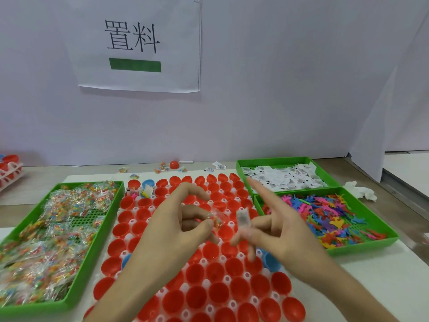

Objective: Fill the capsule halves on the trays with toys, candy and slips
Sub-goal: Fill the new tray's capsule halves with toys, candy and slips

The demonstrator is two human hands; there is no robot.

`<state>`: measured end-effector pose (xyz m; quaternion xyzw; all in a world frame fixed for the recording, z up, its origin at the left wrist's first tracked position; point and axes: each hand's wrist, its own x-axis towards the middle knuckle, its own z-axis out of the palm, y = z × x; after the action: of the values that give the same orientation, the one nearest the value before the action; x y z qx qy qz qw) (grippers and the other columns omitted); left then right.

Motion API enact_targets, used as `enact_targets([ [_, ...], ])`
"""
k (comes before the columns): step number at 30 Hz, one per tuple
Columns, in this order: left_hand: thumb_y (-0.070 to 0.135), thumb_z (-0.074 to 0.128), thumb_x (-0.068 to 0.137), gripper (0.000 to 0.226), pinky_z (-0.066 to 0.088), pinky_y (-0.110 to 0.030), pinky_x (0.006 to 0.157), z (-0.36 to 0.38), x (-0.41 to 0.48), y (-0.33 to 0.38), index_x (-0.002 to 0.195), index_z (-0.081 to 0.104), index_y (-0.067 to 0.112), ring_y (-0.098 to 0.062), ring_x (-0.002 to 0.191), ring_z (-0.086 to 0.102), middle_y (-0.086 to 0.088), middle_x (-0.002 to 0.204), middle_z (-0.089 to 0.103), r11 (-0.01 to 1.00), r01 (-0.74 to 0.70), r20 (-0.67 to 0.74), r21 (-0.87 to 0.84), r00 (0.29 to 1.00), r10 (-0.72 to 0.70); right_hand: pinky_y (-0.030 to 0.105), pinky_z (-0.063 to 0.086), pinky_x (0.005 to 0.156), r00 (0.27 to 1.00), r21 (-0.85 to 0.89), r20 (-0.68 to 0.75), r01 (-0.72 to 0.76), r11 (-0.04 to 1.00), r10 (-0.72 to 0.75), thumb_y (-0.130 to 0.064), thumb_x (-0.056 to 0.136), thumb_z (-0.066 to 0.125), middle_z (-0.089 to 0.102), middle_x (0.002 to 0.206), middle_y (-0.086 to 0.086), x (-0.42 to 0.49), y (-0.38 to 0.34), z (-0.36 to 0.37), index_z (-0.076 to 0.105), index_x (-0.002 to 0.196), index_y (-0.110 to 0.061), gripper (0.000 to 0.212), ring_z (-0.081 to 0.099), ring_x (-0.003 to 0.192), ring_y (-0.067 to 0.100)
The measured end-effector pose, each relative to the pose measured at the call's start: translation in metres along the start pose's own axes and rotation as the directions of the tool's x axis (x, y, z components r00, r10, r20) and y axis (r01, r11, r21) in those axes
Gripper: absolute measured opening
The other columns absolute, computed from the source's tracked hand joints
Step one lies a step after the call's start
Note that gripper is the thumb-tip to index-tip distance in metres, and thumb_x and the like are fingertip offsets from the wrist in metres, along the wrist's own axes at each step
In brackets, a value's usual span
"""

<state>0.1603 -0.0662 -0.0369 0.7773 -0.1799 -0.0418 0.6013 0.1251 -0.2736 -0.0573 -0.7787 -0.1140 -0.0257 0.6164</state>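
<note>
A white tray (183,288) of red capsule halves (195,273), with a few blue ones (271,260), fills the middle of the table. Both hands hover above it. My left hand (173,225) pinches a clear candy packet (217,220) between thumb and fingers. My right hand (276,225) holds a white paper slip (243,217) upright between its fingers, with the index finger stretched out toward the back. Two halves at the tray's back left (139,191) hold items.
A green bin of candy packets (46,231) lies on the left. Two green bins are on the right: paper slips (282,176) behind, coloured toys (325,217) in front. Loose packets and a red capsule (174,164) lie near the back wall. A crumpled tissue (361,190) sits far right.
</note>
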Motion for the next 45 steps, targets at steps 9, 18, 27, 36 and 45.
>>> enact_targets([
  [9, 0.002, 0.069, 0.088, 0.034, 0.053, -0.013, 0.068, 0.016, -0.010, 0.006, 0.097, 0.072, 0.034, -0.009, 0.075, 0.074, 0.007, 0.081, 0.077, 0.996, -0.089, 0.038, -0.001, 0.995, 0.089, 0.019, 0.053, 0.072, 1.000, 0.147, 0.000, -0.028, 0.989, 0.028, -0.006, 0.094, 0.066, 0.077, 0.079, 0.010, -0.010, -0.005, 0.013, 0.019, 0.153, -0.045, 0.085, 0.065, 0.056, 0.019],
  [18, 0.012, 0.075, 0.085, 0.023, 0.058, -0.022, 0.072, 0.019, -0.011, 0.009, 0.085, 0.078, 0.035, -0.010, 0.078, 0.073, 0.007, 0.082, 0.077, 0.992, -0.126, 0.036, 0.013, 0.991, 0.126, 0.021, 0.053, 0.074, 0.999, 0.009, 0.046, -0.014, 1.000, 0.014, -0.023, 0.087, 0.074, 0.078, 0.088, 0.002, -0.015, -0.008, 0.018, 0.020, 0.151, -0.053, 0.089, 0.071, 0.069, 0.011],
  [27, 0.010, 0.075, 0.082, 0.020, 0.056, -0.016, 0.071, 0.014, -0.011, 0.013, 0.082, 0.078, 0.029, -0.015, 0.074, 0.075, 0.000, 0.083, 0.078, 0.989, -0.055, 0.011, -0.135, 0.998, 0.057, 0.014, 0.045, 0.060, 0.936, -0.678, -0.352, -0.231, 0.698, -0.032, -0.017, 0.085, 0.076, 0.068, 0.071, -0.021, 0.001, 0.023, -0.077, 0.072, 0.079, -0.038, 0.022, 0.062, 0.066, 0.004],
  [36, 0.004, 0.075, 0.082, 0.027, 0.060, -0.035, 0.075, 0.017, -0.011, 0.015, 0.080, 0.077, 0.032, -0.020, 0.068, 0.075, -0.001, 0.083, 0.077, 0.992, -0.023, 0.012, -0.125, 1.000, 0.025, 0.006, 0.041, 0.068, 0.971, -0.750, -0.240, -0.187, 0.635, 0.002, -0.021, 0.079, 0.083, 0.063, 0.077, -0.019, 0.004, 0.057, -0.084, 0.068, 0.081, -0.037, 0.022, 0.055, 0.085, -0.009],
  [45, 0.006, 0.076, 0.081, 0.025, 0.057, -0.018, 0.064, 0.013, -0.010, 0.016, 0.081, 0.076, 0.031, -0.019, 0.065, 0.075, 0.001, 0.081, 0.077, 0.993, -0.030, 0.012, -0.114, 0.999, 0.032, 0.011, 0.038, 0.060, 0.962, -0.731, -0.267, -0.169, 0.661, -0.050, -0.036, 0.084, 0.076, 0.059, 0.086, -0.018, 0.006, 0.061, -0.079, 0.061, 0.098, -0.044, 0.022, 0.053, 0.078, -0.001],
])
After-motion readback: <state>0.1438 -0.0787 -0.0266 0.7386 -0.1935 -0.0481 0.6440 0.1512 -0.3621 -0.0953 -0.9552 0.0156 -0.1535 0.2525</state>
